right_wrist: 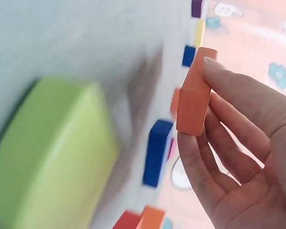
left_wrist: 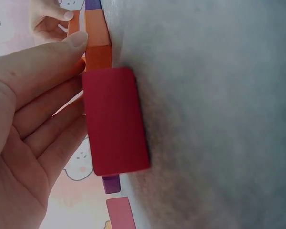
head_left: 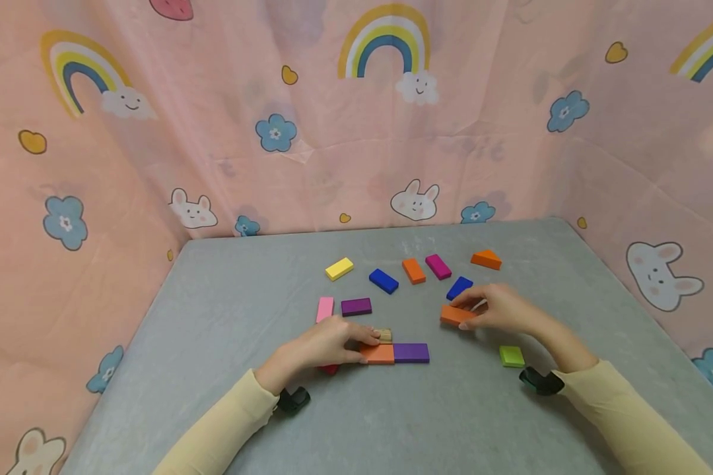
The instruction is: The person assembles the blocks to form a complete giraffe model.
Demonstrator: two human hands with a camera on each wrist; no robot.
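Note:
My left hand [head_left: 333, 340] pinches the left end of an orange block [head_left: 380, 355] lying on the table. A purple block [head_left: 411, 353] touches that block's right end, and a tan block [head_left: 384, 335] sits just behind it, partly covered by the fingers. Beneath the hand is a red block [left_wrist: 115, 121], mostly hidden in the head view. My right hand [head_left: 499, 309] holds another orange block [head_left: 453, 315] between thumb and fingers; the right wrist view shows it raised off the table. Nearby lie a blue block [head_left: 459, 287] and a light green block [head_left: 511, 356].
Across the grey table [head_left: 243, 290] lie a pink block [head_left: 325, 307], a dark purple block [head_left: 356, 307], a yellow block [head_left: 339, 268], a blue block [head_left: 383, 281], an orange block [head_left: 414, 271], a magenta block [head_left: 438, 266] and an orange wedge [head_left: 486, 259]. A printed pink curtain surrounds it.

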